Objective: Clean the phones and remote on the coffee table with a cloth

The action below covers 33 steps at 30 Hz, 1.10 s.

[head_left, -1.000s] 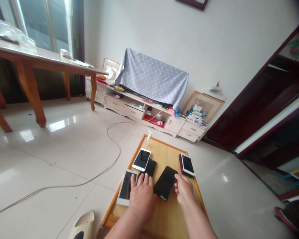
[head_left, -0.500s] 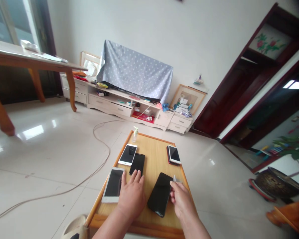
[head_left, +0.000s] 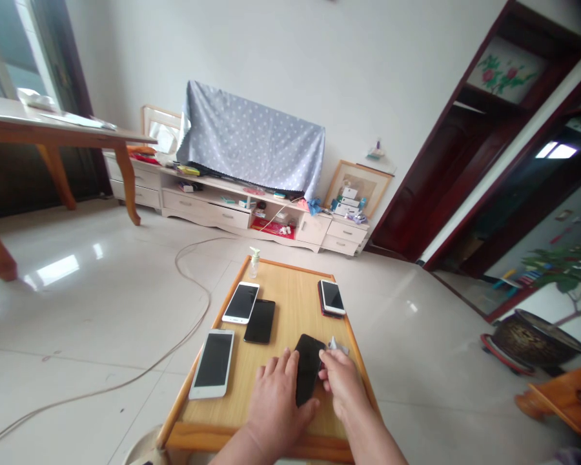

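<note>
A black smartphone (head_left: 308, 368) lies on the small wooden table, its dark screen facing up. My left hand (head_left: 277, 394) wraps its left side, with the fingers along the edge and the thumb across the lower end. At the right edge, my right hand (head_left: 339, 381) grips the same phone between thumb and bent fingers. A small whitish crumpled piece (head_left: 337, 346) shows just beyond the right hand. Left of my hands lie a large white phone (head_left: 213, 365), a second black phone (head_left: 260, 321) and another white phone (head_left: 241, 302).
On the table's (head_left: 290, 278) far right, a white phone (head_left: 332, 296) rests on a darker, red-edged one. A clear pump bottle (head_left: 254, 265) stands at the far left corner. Beyond are a cable (head_left: 193, 326) on the floor and a low white cabinet (head_left: 203, 210). A potted plant (head_left: 537, 339) stands right.
My left hand has moved right, from the second black phone to the one at my right hand. That phone now sits more upright in view. The camera view has shifted slightly.
</note>
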Each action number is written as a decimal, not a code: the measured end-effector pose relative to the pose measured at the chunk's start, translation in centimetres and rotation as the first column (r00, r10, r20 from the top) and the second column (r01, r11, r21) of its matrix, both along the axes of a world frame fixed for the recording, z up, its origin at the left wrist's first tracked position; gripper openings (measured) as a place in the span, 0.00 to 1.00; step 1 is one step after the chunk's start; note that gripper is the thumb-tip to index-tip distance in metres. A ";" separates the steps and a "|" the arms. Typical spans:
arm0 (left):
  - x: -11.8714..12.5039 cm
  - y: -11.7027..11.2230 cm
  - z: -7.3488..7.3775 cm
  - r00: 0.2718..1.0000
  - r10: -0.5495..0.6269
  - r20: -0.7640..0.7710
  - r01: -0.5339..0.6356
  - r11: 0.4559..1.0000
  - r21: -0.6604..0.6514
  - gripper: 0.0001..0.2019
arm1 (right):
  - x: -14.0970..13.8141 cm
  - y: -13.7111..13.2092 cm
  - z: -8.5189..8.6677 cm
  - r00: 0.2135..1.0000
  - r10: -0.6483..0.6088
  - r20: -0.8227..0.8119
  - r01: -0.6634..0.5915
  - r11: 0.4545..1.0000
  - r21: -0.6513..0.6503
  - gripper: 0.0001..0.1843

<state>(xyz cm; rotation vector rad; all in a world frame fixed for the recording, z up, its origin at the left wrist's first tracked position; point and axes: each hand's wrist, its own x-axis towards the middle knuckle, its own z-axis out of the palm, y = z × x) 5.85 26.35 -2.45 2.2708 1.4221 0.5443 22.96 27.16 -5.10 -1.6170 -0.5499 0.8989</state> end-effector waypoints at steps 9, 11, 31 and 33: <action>0.9 -0.3 -0.2 0.998 0.056 0.034 -0.057 0.998 0.023 0.33 | -0.3 -0.7 -0.2 0.999 0.011 0.053 -0.012 1.000 0.024 0.16; 1.2 -0.5 -0.2 0.998 0.052 0.033 -0.053 0.998 0.035 0.34 | 0.0 -1.0 -0.2 0.999 0.017 0.047 -0.018 0.999 0.031 0.18; 4.1 -1.9 0.0 0.999 0.012 -0.048 -0.005 0.990 0.142 0.29 | 8.7 -4.8 2.3 0.517 0.044 0.855 -0.308 0.941 0.138 0.22; 4.3 -2.0 0.2 0.995 0.007 -0.095 0.006 0.991 0.136 0.29 | 9.0 -4.6 2.0 0.373 0.155 0.915 -0.330 0.944 -0.026 0.24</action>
